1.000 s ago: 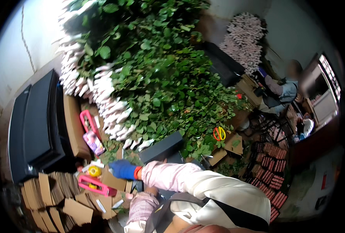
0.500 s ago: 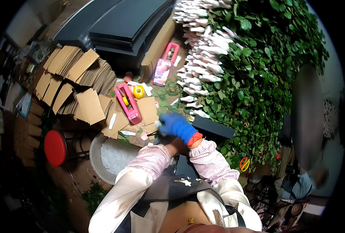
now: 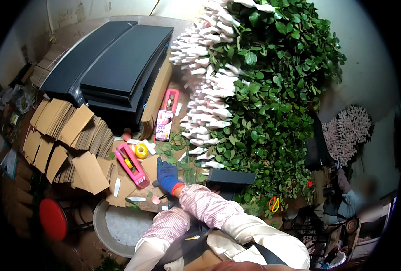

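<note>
Head view: my right hand (image 3: 166, 176), 1, in a blue glove with a red band at the wrist, back upward, fingers together and pointing away from me and a little left; the palm is turned from sight, so whether it grips anything I cannot tell. Pink tape dispenser (image 3: 133, 167), 1, just left of that hand; long axis slanting from far left to near right, the near end lying nearest the thumb side. Right hand is the nearer of my 2 as far as shown; my left hand is covered or too dark to make out beneath the right wrist, state not to be told. Cardboard piece (image 3: 151, 170), 1, flat, just beside the right fingertips, between them and the dispenser. Black box (image 3: 231, 177), 1, right of the glove, apart from it, long axis running left to right. Yellow tape roll (image 3: 141, 151), 1, beyond the dispenser. Right forearm, in a striped sleeve (image 3: 209, 205), enters from lower right and crosses above the left sleeve (image 3: 168, 222), wrist roughly in line.
</note>
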`<state>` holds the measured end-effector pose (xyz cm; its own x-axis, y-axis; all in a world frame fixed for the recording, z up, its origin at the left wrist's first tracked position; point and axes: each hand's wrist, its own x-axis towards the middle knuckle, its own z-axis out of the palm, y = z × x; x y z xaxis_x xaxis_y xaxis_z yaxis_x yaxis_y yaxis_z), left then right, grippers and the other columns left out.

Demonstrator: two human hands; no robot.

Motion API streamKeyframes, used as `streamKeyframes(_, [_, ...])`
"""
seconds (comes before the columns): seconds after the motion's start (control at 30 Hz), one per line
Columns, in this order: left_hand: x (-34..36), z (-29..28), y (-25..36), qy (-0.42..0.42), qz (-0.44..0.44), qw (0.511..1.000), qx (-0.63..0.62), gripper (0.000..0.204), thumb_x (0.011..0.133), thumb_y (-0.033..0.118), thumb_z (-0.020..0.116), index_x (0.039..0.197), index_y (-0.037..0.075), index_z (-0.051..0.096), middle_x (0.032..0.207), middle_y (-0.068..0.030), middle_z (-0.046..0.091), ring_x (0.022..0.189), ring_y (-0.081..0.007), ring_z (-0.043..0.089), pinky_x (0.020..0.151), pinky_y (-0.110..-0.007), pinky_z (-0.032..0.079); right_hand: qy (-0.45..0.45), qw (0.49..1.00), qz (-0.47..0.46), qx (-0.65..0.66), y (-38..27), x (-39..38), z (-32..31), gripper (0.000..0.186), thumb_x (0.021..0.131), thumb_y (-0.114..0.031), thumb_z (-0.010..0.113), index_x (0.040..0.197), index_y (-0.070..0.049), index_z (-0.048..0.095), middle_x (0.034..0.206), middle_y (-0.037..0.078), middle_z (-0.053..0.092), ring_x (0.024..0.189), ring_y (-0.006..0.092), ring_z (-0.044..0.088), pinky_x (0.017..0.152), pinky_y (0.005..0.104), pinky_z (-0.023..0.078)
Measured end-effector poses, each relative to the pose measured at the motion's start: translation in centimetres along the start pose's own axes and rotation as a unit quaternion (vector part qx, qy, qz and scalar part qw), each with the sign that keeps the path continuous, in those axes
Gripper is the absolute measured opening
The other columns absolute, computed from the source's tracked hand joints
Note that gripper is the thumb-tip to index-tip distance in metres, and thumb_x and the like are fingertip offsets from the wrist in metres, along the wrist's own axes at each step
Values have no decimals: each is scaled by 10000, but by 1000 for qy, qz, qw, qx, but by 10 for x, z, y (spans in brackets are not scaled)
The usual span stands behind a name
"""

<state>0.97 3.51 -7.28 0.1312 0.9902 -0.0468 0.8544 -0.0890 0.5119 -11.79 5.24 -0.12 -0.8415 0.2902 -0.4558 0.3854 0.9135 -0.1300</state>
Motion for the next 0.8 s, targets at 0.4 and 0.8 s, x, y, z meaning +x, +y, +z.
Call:
streamKeyframes(0.4, [14, 1, -7, -5, 9, 1000, -5, 569, 887, 460, 569, 1378, 174, 583, 1451, -64, 548, 1373, -250, 468, 1135, -433, 349, 271, 927, -232, 112, 51, -87, -123, 217, 932, -265, 620, 1065, -98, 662, 1262, 130, 657, 1026, 291, 684, 796, 432, 541])
streamKeyframes(0.8, [5, -1, 3, 129, 52, 990, 34, 559, 886, 455, 565, 1371, 180, 589, 1432, -59, 565, 1357, -249, 484, 1118, -441, 368, -105, 895, -159, 404, 221, -199, 8, 350, 948, -284, 702, 1178, -21, 677, 1015, 75, 687, 908, 139, 620, 860, 319, 526])
